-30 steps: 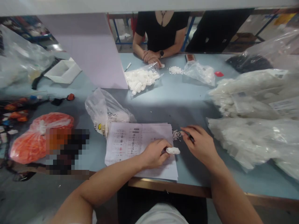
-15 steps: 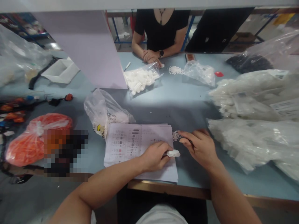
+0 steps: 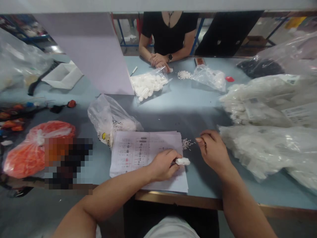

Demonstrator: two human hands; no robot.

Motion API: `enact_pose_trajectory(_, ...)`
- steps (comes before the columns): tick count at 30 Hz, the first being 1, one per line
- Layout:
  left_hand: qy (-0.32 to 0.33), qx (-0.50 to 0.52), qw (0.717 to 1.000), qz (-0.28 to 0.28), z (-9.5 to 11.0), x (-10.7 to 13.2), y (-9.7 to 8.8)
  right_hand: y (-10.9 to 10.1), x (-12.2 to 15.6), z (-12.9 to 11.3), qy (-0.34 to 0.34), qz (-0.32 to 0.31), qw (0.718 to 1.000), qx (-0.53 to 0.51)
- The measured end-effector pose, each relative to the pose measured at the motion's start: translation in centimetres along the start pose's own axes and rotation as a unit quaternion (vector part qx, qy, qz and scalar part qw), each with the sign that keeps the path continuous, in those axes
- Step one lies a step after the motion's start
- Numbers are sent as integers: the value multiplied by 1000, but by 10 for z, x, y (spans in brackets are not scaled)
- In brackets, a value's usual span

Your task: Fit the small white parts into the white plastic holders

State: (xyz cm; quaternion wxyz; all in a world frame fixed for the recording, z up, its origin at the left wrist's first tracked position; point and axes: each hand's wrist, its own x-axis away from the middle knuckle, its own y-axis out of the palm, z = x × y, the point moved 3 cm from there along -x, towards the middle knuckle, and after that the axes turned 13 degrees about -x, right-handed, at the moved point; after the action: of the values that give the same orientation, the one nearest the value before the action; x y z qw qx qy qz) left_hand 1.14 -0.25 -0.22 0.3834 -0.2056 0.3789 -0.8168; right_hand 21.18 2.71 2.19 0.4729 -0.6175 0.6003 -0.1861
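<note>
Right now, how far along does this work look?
Done: small white bits lie loose beside the printed sheets. In hand: the left hand pinches a white piece over those sheets. Left: the clear plastic bags of white parts at the right look full, seemingly untouched.

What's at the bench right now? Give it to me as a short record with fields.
left hand: pinching a white piece, resting on printed sheets
right hand: fingers curled, any held item too small to tell; near loose white granules
right of hands: large clear bags of white parts
co-worker: hands together across the light-blue workbench, beside a clear bag of white pieces
</note>
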Motion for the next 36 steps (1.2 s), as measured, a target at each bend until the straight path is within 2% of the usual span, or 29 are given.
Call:
enact_pose_trajectory(7,-8,7,1000,3,1,0,-3,12,1,13,15,-131,991,23)
enact_pose_trajectory(12,-13,5,1000,-1,2,0,-4,19,2,19,27,-172,985,22)
enact_pose_trajectory(21,-14,6,1000,2,0,1,-2,20,1,13,40,-168,984,-36)
enact_pose_trajectory(30,-15,6,1000,1,1,1,-3,27,1,14,36,-201,979,-29)
enact_pose_trajectory(36,-18,8,1000,1,0,1,-2,27,2,14,36,-195,980,-23)
